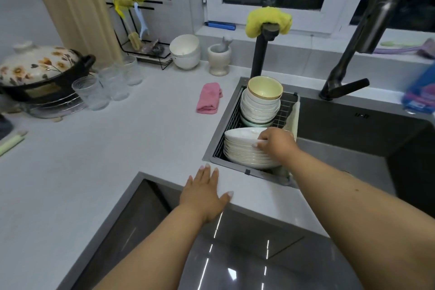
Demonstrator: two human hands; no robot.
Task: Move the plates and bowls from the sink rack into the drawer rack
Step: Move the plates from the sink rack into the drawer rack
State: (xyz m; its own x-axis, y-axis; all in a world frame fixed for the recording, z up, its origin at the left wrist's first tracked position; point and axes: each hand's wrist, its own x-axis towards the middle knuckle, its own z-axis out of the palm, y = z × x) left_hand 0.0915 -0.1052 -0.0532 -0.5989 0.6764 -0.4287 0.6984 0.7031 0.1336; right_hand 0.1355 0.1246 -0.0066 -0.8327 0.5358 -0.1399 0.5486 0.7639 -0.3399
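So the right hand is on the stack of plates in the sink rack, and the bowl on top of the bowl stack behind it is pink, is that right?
Not quite. The top bowl on the bowl stack is pale yellow, not pink; the head view shows it. The pink thing is the cloth on the counter. The rest holds: the right hand is on the stack of plates in the sink rack.

left grip [207, 192]: flat, fingers spread | right grip [274, 140]: arm outstretched, fingers curled downward

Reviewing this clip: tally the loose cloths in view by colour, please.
Pink cloth: 1
Yellow cloth: 1
Total: 2
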